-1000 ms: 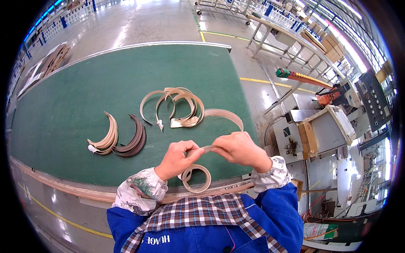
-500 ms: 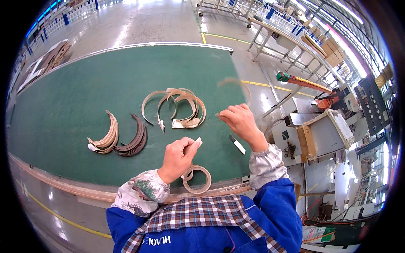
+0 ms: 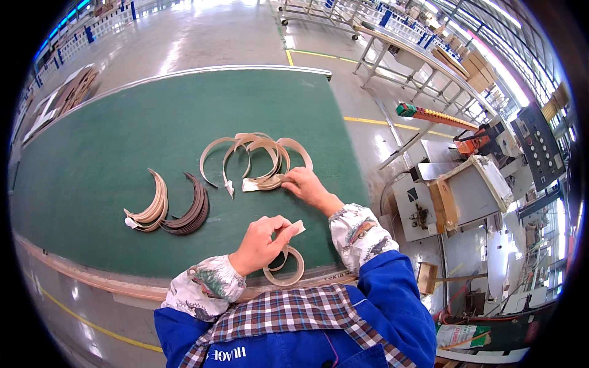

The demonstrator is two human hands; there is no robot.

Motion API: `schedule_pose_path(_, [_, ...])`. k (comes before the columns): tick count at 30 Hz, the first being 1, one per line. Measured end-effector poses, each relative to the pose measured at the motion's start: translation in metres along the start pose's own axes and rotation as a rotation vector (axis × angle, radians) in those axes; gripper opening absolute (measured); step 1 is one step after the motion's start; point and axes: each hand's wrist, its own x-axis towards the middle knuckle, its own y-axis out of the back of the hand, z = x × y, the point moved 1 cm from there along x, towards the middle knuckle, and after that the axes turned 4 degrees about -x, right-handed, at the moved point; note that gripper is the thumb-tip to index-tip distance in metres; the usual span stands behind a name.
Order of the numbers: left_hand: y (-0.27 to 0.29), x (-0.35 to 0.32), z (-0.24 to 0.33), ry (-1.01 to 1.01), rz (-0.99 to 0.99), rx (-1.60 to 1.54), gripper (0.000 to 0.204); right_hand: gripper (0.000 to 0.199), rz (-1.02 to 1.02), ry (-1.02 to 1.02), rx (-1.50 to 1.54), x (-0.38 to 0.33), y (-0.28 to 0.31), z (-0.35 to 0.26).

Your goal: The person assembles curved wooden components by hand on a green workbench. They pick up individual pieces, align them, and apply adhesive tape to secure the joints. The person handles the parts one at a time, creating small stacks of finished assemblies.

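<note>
My left hand is closed near the front edge of the green table. It pinches a pale edge-banding strip, whose short white end sticks out past the thumb; a loose coil of banding curls beneath this hand. My right hand has its fingers closed on a curved piece of banding at the right side of a pile of curled tan strips. Left of the pile lie a bundle of light curved strips with a white tip and a bundle of dark brown strips.
The green table top spreads ahead and left. A control panel and machinery with an open box-like tray stand at the right. Farther back is a metal-framed bench with cartons.
My right hand has moved left and down to the pile with the curved strip. The black-and-white tool seen earlier beside it is now out of sight. My left hand has shifted slightly right.
</note>
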Motion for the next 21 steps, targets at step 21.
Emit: schedule_pose_path(21, [-0.005, 0.003, -0.013, 0.033, 0.137, -0.284, 0.034, 0.014, -0.254, -0.366, 1.143, -0.049, 0.052, -0.129])
